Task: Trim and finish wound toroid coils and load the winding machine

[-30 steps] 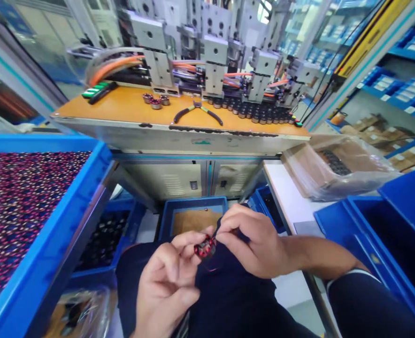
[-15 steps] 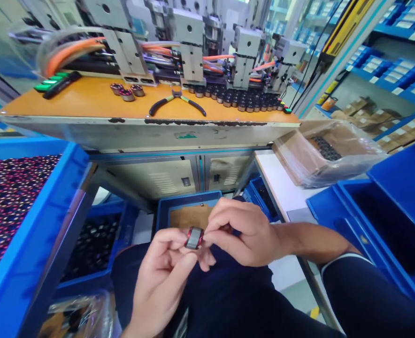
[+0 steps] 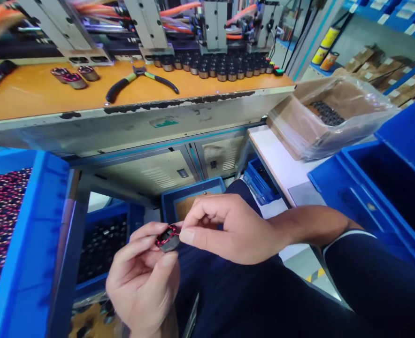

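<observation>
My left hand (image 3: 146,277) holds a small motor stator (image 3: 170,241), a dark grey ring with red wire windings, between thumb and fingers. The stator is tilted so that its open, wound face shows. At its right rim my right hand (image 3: 225,230) is closed in a pinch, thumb against forefinger. A bit of red wire seems to run from the winding into that pinch; the fingertips hide its end. Both hands are above my lap.
On the orange bench lie pliers (image 3: 137,77), several wound stators (image 3: 75,80) and rows of dark-topped cylinders (image 3: 221,70). A blue bin (image 3: 50,188) of red-wound parts stands left. At right are a plastic-lined carton (image 3: 295,126) and blue crates (image 3: 348,188). A blue tray (image 3: 167,202) is below.
The stator has turned from showing its grey side to showing its open wound face. Both hands have shifted left in view, and the camera has moved closer to the bench.
</observation>
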The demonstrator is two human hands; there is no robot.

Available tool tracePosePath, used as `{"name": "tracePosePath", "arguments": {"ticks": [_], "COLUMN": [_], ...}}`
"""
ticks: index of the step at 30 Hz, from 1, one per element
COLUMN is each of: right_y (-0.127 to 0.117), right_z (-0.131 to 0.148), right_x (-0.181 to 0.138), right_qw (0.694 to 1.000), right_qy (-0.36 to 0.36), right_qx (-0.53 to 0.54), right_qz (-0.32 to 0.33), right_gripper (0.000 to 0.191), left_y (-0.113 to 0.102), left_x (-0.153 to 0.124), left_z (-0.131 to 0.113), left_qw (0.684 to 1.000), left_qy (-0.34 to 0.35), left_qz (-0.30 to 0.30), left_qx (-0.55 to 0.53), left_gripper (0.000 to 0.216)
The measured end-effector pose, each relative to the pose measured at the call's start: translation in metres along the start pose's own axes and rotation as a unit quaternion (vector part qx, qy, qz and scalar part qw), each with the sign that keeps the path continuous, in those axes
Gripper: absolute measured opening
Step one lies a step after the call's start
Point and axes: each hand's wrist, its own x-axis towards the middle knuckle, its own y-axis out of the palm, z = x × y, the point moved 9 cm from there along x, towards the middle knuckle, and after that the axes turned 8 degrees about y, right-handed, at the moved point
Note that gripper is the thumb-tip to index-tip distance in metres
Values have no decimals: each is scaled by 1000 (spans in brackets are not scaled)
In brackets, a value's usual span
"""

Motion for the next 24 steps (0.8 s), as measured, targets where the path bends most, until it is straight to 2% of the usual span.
{"name": "tracePosePath", "arguments": {"ticks": [2, 5, 10, 13, 15, 16, 18, 19, 21, 22, 24], "right_y": [9, 15, 18, 25, 24, 20, 3, -4, -10, -10, -5], "right_z": [-16, -32, -49, -54, -54, -51, -36, -25, -4, 2, 5], "right_x": [1, 2, 2, 3, 6, 8, 10, 7, -7, -14, -24], "right_qw": [992, 975, 965, 962, 971, 983, 997, 987, 920, 879, 813], "right_qy": [83, 148, 185, 166, 117, 71, -64, -144, -295, -349, -415], "right_qx": [84, 142, 145, 151, 143, 118, 8, -74, -230, -289, -371], "right_qz": [53, 90, 118, 155, 149, 125, 36, -19, -118, -149, -172], "right_gripper": [11, 15, 32, 41, 41, 42, 43, 40, 29, 24, 20], "left_y": [1, 3, 6, 5, -1, -8, -26, -35, -46, -44, -27], "left_x": [2, 5, 2, 0, 4, 8, 15, 16, 14, 10, 2], "left_z": [4, 10, 15, 25, 36, 42, 48, 47, 33, 23, 0], "left_qw": [1000, 999, 995, 993, 991, 992, 994, 993, 988, 986, 974], "left_qy": [-7, -26, -54, -82, -102, -108, -97, -82, -29, 8, 85], "left_qz": [11, 25, 35, 39, 24, 5, -50, -82, -113, -97, -13], "left_qx": [-9, -38, -72, -81, -78, -59, 2, 33, 100, 137, 211], "left_gripper": [24, 25, 24, 22, 16, 14, 15, 13, 10, 16, 35]}}
